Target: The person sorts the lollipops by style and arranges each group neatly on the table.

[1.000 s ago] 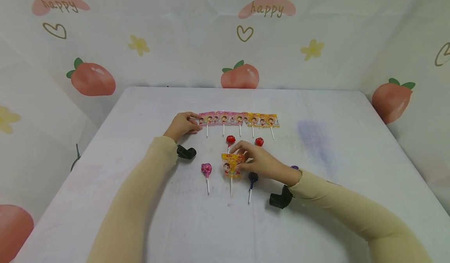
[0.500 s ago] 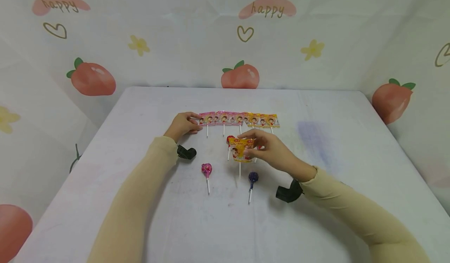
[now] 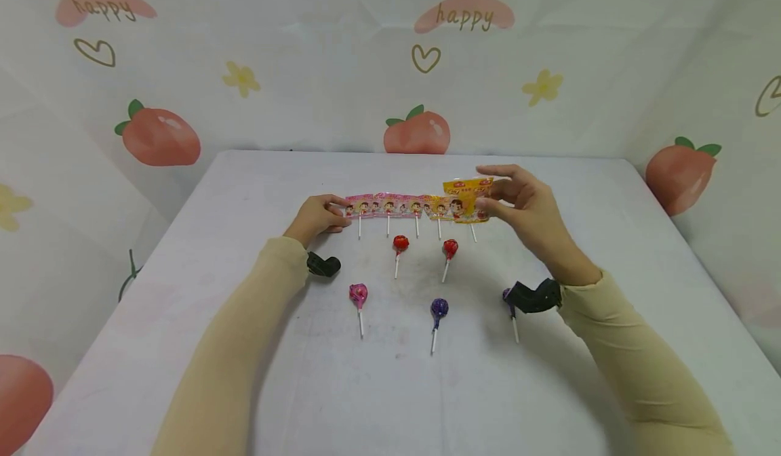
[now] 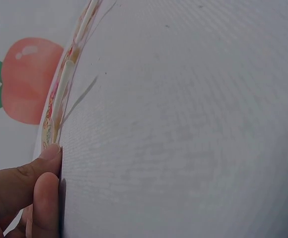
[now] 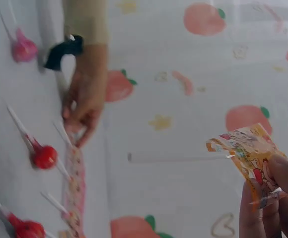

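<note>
My right hand (image 3: 526, 206) pinches a flat lollipop in a yellow wrapper (image 3: 465, 195), raised at the right end of a row of wrapped lollipops. In the right wrist view, thumb and fingers grip the edge of this yellow wrapper (image 5: 253, 153). The row has pink-wrapped lollipops (image 3: 389, 205) on the left and yellow-wrapped ones (image 3: 438, 206) on the right, sticks toward me. At its left end, my left hand (image 3: 317, 215) pinches the edge of the outermost pink wrapper; the left wrist view shows the thumb (image 4: 49, 152) against that end.
Two red ball lollipops (image 3: 400, 242) lie in front of the row. Closer to me are a pink one (image 3: 358, 295), a dark purple one (image 3: 439, 308) and another purple one (image 3: 514, 320), partly hidden by the black right wrist mount (image 3: 537, 297). A patterned cloth (image 3: 305, 117) hangs behind the table.
My right hand has lifted the yellow-wrapped lollipop from among the ball lollipops and carried it back and right, over the row's right end. The left hand stays put.
</note>
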`<state>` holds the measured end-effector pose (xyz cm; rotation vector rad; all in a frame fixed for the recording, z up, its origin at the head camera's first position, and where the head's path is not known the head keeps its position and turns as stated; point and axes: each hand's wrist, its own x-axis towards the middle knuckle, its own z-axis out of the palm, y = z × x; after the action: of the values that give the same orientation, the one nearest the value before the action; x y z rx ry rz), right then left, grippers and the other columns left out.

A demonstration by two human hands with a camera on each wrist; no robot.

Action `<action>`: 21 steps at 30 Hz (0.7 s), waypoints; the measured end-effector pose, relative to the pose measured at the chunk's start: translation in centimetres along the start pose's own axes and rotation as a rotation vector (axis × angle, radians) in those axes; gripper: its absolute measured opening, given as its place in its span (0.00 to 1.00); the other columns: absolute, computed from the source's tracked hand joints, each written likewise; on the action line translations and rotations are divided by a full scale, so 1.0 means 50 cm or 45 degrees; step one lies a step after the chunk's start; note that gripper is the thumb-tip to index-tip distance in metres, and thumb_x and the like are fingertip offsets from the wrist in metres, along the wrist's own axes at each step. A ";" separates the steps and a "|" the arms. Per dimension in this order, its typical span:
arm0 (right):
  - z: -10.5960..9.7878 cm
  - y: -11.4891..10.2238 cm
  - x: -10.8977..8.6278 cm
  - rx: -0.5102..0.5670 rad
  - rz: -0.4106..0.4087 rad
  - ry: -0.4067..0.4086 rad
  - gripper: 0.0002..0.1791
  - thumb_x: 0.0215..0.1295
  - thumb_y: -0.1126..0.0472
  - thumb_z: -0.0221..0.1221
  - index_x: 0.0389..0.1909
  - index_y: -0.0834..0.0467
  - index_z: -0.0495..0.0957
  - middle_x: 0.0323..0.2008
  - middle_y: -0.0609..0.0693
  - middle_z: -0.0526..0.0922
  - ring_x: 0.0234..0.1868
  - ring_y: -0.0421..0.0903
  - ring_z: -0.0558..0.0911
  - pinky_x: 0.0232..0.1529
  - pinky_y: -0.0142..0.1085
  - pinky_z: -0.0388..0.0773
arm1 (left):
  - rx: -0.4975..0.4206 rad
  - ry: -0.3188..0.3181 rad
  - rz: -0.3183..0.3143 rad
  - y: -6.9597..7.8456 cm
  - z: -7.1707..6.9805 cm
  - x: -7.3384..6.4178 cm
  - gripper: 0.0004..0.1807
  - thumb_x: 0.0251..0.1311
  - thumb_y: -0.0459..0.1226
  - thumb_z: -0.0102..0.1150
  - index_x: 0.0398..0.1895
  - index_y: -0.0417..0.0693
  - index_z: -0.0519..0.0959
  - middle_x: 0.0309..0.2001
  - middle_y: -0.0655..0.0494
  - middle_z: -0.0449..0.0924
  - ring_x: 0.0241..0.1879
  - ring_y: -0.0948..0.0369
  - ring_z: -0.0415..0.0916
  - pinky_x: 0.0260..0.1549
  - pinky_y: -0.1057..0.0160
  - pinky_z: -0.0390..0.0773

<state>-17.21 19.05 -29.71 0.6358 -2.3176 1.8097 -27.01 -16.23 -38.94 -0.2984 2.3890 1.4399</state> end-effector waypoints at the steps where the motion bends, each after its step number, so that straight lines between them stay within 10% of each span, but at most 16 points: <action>1: -0.010 0.001 0.003 0.044 -0.013 0.030 0.23 0.61 0.71 0.62 0.59 0.59 0.74 0.33 0.45 0.84 0.34 0.40 0.83 0.38 0.27 0.83 | 0.000 0.000 0.002 0.000 0.000 0.000 0.25 0.56 0.30 0.67 0.59 0.48 0.76 0.37 0.53 0.70 0.23 0.68 0.74 0.28 0.74 0.81; 8: -0.069 0.028 0.027 0.403 -0.022 0.187 0.25 0.59 0.73 0.63 0.59 0.58 0.75 0.35 0.48 0.87 0.35 0.40 0.84 0.37 0.28 0.83 | -0.002 -0.005 0.007 -0.001 0.000 0.001 0.26 0.56 0.30 0.67 0.59 0.48 0.76 0.37 0.53 0.70 0.23 0.68 0.74 0.28 0.74 0.81; 21: -0.126 0.165 0.054 0.333 0.172 0.339 0.24 0.61 0.73 0.61 0.58 0.57 0.76 0.30 0.44 0.87 0.32 0.36 0.84 0.34 0.25 0.82 | -0.002 0.004 -0.003 -0.001 0.001 0.002 0.25 0.56 0.30 0.67 0.59 0.48 0.76 0.38 0.53 0.69 0.23 0.68 0.73 0.27 0.74 0.81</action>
<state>-23.91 25.97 -34.42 0.2501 -2.0136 2.1315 -27.09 -16.22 -39.02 -0.3045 2.3893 1.4417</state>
